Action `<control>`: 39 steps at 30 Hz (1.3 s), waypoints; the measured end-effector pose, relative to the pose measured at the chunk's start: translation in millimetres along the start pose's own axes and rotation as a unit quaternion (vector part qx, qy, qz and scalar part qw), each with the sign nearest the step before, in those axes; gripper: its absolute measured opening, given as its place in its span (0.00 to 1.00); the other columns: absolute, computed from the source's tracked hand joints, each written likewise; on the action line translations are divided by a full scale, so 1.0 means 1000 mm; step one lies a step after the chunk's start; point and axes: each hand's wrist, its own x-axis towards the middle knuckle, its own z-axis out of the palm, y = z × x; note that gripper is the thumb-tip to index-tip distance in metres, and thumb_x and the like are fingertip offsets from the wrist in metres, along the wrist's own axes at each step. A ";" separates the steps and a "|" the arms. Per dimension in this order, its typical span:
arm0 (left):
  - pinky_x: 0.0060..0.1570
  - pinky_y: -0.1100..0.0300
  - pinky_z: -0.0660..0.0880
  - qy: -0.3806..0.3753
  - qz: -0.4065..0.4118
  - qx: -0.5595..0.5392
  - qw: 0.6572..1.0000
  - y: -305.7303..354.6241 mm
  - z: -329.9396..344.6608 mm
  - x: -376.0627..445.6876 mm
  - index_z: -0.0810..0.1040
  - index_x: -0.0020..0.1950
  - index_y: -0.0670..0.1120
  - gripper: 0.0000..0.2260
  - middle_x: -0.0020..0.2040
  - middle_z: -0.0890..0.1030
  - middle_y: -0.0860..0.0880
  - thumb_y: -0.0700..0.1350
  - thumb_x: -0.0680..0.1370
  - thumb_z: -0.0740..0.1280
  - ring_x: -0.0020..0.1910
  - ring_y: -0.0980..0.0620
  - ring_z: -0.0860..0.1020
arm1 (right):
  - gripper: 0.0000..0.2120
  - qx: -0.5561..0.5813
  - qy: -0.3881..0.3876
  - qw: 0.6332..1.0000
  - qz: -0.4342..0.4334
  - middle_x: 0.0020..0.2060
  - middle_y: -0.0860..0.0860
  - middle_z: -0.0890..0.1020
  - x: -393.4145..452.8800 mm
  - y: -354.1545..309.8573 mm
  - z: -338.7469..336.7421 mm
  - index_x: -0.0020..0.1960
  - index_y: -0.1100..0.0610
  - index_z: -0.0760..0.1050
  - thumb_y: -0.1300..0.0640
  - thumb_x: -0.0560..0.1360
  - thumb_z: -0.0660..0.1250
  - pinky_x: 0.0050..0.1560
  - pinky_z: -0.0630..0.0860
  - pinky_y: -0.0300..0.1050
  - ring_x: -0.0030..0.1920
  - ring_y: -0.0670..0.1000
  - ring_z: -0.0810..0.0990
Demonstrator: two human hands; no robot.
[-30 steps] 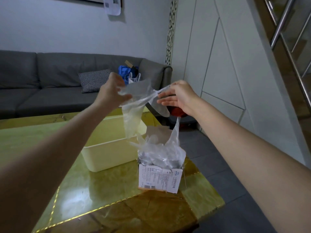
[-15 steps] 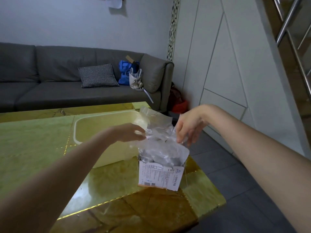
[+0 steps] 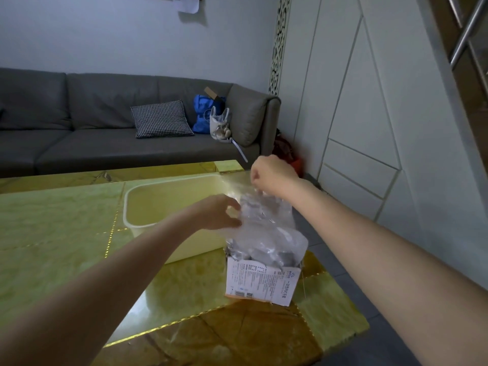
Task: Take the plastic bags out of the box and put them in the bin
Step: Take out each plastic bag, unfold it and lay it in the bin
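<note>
A small white printed cardboard box (image 3: 261, 282) stands on the green-gold table near its right edge, stuffed with clear plastic bags (image 3: 266, 233) that bulge out of its top. My left hand (image 3: 216, 212) pinches the left side of the uppermost bag just above the box. My right hand (image 3: 269, 175) is curled and pinches the same bag's top edge, pulling it up and back. A cream rectangular plastic bin (image 3: 148, 228) sits right behind and left of the box; no bag shows inside it.
The glossy table (image 3: 66, 233) ends just right of the box, above a grey tiled floor. A grey sofa (image 3: 79, 122) with a checked cushion and bags stands behind. White panelled wall at right.
Both hands came down from holding a bag high above the bin to the box's top, and now pinch a bag there. My right hand has lifted slightly since half a second ago.
</note>
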 end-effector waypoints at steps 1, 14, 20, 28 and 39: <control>0.60 0.57 0.68 0.035 -0.023 -0.080 0.996 0.000 -0.007 0.000 0.68 0.70 0.46 0.24 0.69 0.70 0.46 0.48 0.75 0.67 0.63 0.48 0.71 | 0.11 -0.009 0.049 0.999 0.009 0.50 0.57 0.80 0.000 -0.001 -0.003 0.53 0.60 0.78 0.64 0.76 0.59 0.46 0.75 0.47 0.50 0.60 0.79; 0.34 0.58 0.64 0.339 -0.114 0.057 0.932 -0.043 -0.068 -0.014 0.76 0.52 0.41 0.07 0.36 0.75 0.47 0.40 0.75 0.64 0.34 0.48 0.71 | 0.11 0.529 0.138 0.837 -0.021 0.50 0.59 0.80 0.024 -0.070 -0.042 0.56 0.66 0.77 0.63 0.80 0.58 0.49 0.78 0.44 0.45 0.53 0.80; 0.53 0.51 0.73 0.135 -0.147 0.323 0.925 -0.110 -0.071 -0.021 0.66 0.69 0.46 0.22 0.62 0.73 0.44 0.41 0.75 0.64 0.60 0.42 0.73 | 0.07 0.389 0.058 0.916 0.081 0.52 0.59 0.78 0.068 -0.060 0.020 0.54 0.62 0.71 0.69 0.77 0.61 0.27 0.78 0.38 0.35 0.50 0.80; 0.65 0.56 0.67 -0.107 -0.091 0.164 0.976 -0.126 -0.063 0.009 0.67 0.69 0.56 0.22 0.69 0.69 0.49 0.46 0.77 0.66 0.65 0.49 0.70 | 0.10 0.115 -0.191 0.975 0.009 0.60 0.59 0.76 0.106 -0.070 0.089 0.41 0.57 0.69 0.66 0.72 0.70 0.39 0.74 0.39 0.49 0.52 0.75; 0.64 0.52 0.71 -0.347 -0.139 0.224 0.900 -0.154 -0.014 0.059 0.67 0.70 0.51 0.19 0.68 0.70 0.48 0.48 0.79 0.60 0.63 0.48 0.72 | 0.16 -0.118 -0.272 0.955 -0.010 0.56 0.56 0.78 0.112 -0.081 0.106 0.64 0.64 0.71 0.62 0.77 0.65 0.45 0.77 0.47 0.46 0.56 0.80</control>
